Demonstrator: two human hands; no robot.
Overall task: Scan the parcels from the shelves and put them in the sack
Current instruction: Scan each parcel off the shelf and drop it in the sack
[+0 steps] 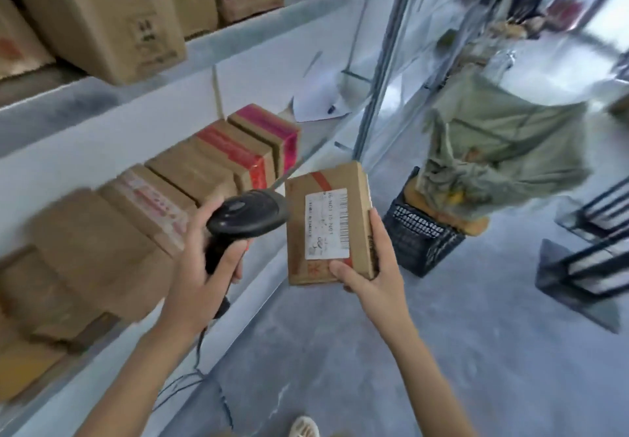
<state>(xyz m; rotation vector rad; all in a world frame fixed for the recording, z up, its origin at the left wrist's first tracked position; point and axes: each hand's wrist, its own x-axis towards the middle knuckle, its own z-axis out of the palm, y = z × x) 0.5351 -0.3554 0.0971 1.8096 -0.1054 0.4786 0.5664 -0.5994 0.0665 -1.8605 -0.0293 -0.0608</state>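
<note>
Left hand (200, 266) curled round the handle of a black barcode scanner (246, 218), grip closed on it, scanner head pointing right at the parcel (328, 223) just beside it. Right hand (369, 274) holding that small cardboard parcel from below and along its right edge, thumb across the lower front, grip closed on it, white barcode label facing up. Held in the air in front of the lower shelf (258, 286), where a row of taped cardboard boxes (204, 171) stands. Further right, well apart, a green sack (503, 150) slumped on a black crate (422, 242) on the grey floor. Scanner cable (200, 361) hanging down below the left wrist
</note>
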